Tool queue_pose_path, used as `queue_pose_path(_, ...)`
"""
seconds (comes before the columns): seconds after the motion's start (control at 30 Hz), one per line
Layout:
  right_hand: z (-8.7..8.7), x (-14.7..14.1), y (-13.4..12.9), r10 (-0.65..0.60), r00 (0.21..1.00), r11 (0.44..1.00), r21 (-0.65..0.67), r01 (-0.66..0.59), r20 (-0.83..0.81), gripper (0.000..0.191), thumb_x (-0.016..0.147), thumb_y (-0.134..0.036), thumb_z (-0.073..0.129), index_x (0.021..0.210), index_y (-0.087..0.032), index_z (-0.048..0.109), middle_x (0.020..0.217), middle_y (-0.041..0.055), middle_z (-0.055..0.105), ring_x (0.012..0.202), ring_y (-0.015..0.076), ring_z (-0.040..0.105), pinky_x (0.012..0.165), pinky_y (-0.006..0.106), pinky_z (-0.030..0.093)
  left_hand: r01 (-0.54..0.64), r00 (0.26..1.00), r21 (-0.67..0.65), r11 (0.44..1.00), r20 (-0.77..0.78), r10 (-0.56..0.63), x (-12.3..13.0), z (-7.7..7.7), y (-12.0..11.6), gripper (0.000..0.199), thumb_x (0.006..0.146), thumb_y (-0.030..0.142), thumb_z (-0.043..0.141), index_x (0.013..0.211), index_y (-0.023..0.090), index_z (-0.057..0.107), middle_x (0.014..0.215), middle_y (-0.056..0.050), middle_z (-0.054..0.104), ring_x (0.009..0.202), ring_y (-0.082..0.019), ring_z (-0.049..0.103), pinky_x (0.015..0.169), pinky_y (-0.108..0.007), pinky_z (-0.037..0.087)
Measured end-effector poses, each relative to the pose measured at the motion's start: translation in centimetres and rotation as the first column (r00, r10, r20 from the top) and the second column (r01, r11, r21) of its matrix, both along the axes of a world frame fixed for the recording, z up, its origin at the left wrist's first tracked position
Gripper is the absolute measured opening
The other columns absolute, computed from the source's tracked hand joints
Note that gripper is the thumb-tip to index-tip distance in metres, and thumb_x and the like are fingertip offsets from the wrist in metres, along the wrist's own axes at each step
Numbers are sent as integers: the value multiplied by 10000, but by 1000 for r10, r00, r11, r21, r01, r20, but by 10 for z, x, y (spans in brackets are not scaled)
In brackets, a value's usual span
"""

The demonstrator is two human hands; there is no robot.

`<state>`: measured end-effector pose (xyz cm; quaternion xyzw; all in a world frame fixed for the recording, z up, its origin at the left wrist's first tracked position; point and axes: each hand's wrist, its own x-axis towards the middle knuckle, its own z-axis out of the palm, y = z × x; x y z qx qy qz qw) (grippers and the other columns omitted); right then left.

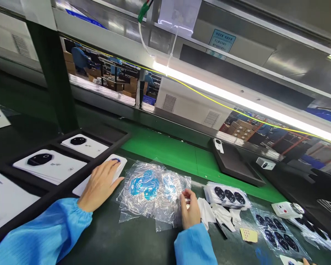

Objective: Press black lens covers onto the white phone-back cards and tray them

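Note:
My left hand (99, 186) lies over a white phone-shaped panel (118, 165) with a blue ring near its top, its thumb along the panel's edge. My right hand (190, 208) pinches the edge of a clear plastic sheet (171, 206), and a small pale piece shows between its fingertips. That sheet overlaps another clear bag holding blue film pieces (145, 186), between my hands. To the right of my right hand lie crumpled white paper liners (206, 211) and a stack of sheets printed with black camera-shaped pads (227, 195).
A black compartment tray (63, 162) with white panels stands left of my left hand. A bag of black pads (276, 232), a small tan card (248, 235) and a white device (287, 209) lie right. Another person's fingertip (306, 261) shows at the bottom edge.

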<state>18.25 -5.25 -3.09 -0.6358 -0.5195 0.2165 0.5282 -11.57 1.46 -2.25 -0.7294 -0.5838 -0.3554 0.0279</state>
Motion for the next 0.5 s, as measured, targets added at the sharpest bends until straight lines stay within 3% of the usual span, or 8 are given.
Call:
queue_pose_path(0.13,4,26,12,-79,994,996,-35,82,71,364,853,-455,544,1079,-176,599,1066,103,647,1003,252,612,823,388,494,157,987,-32,987,22,-156,26,-10,-2,543,856,470,371,1100,54,621,1111,-259,657,1200,-418,509,1056,-581,307)
queue_pose_path(0.3,-2,22,17,-34,990,997,-69,44,139,402,614,-301,717,997,-191,670,1050,135,656,1118,346,535,982,459,401,223,959,-72,972,192,-206,53,-26,-4,551,809,461,412,1222,126,557,1207,-179,644,1195,-355,542,1028,-508,390)
queue_pose_path(0.4,-7,18,19,25,994,999,-46,-20,105,516,560,-269,718,1066,-193,650,1041,107,660,1079,321,566,976,433,424,225,924,-98,970,336,-180,60,-32,1,570,774,407,434,1287,161,471,1247,-134,623,1167,-309,573,973,-445,458)
queue_pose_path(0.5,-14,18,21,33,999,999,-16,-33,-1,589,603,-266,679,1178,-194,570,1046,86,648,975,262,625,845,385,510,226,865,-107,968,479,-148,62,-33,9,622,723,354,465,1314,169,403,1266,-123,600,1184,-282,566,981,-410,459)
